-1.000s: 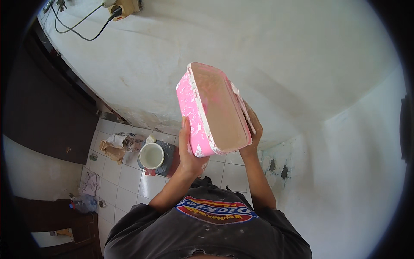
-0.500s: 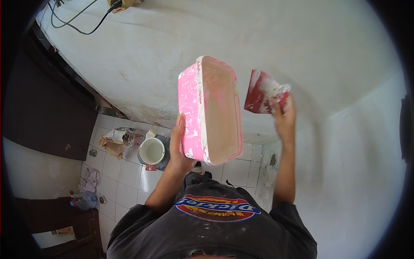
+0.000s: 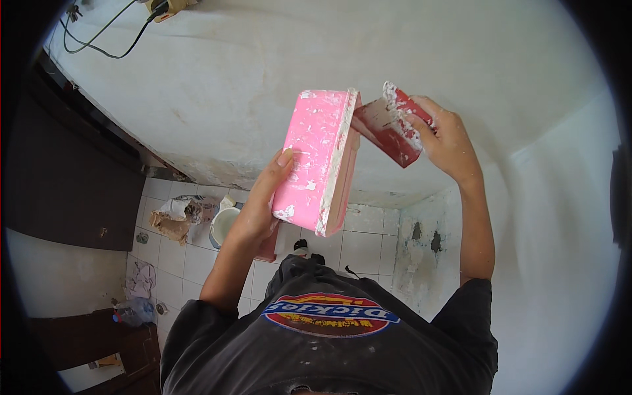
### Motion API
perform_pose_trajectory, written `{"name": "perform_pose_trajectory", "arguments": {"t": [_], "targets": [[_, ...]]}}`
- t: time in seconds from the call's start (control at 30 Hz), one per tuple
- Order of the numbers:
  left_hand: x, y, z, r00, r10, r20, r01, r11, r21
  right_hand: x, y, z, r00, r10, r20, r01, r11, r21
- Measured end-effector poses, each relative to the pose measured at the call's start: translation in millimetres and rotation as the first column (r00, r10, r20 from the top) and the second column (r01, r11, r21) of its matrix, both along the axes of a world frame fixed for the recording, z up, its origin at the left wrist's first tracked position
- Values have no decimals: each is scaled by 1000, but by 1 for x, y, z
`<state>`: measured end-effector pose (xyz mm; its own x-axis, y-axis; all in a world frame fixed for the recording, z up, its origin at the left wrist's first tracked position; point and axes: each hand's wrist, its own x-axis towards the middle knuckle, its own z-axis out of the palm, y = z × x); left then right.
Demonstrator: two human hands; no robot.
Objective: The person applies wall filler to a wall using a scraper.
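Observation:
My left hand [image 3: 266,187] grips a pink plastic tub [image 3: 306,151] smeared with white filler, tipped on its side so its opening faces right. My right hand [image 3: 447,141] is closed on a red flat scraper [image 3: 398,141] with white paste along it. The scraper's left corner is at the tub's upper right rim; whether it touches cannot be told. Both are held up in front of the whitish wall [image 3: 224,79], above the tiled floor [image 3: 359,253].
A white bucket [image 3: 224,224] stands below left beside crumpled paper bags [image 3: 171,222]. Further left lie a cloth [image 3: 139,280] and plastic bottle [image 3: 131,313]. A cabled socket [image 3: 164,8] is high left; dark doors [image 3: 72,171] are left; patched plaster [image 3: 421,237] is lower right.
The tub has turned so its pink side faces up and its opening right. The scraper, swung out to the right half a second ago, has moved in beside the tub's rim.

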<state>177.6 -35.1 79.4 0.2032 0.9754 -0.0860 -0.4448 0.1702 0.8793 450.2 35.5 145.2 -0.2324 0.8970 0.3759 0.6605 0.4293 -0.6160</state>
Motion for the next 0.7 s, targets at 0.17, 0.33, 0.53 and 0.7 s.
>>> {"name": "perform_pose_trajectory", "arguments": {"t": [0.17,0.33,0.53,0.7], "targets": [[0,6,-13,999,-27,-31,25,998,-52,3,1,-39,990,126,-66,-137,968,-208],[-4,21,-43,992,124,-21,-125,990,-66,-14,-21,-77,939,252,-233,-335,819,-466],[-1,27,-43,997,82,-6,-82,985,-151,-14,-28,-117,744,62,-665,-526,667,-527],[-7,44,-61,996,89,28,-82,978,-193,-14,-25,-136,569,-72,-819,-623,612,-487]]}}
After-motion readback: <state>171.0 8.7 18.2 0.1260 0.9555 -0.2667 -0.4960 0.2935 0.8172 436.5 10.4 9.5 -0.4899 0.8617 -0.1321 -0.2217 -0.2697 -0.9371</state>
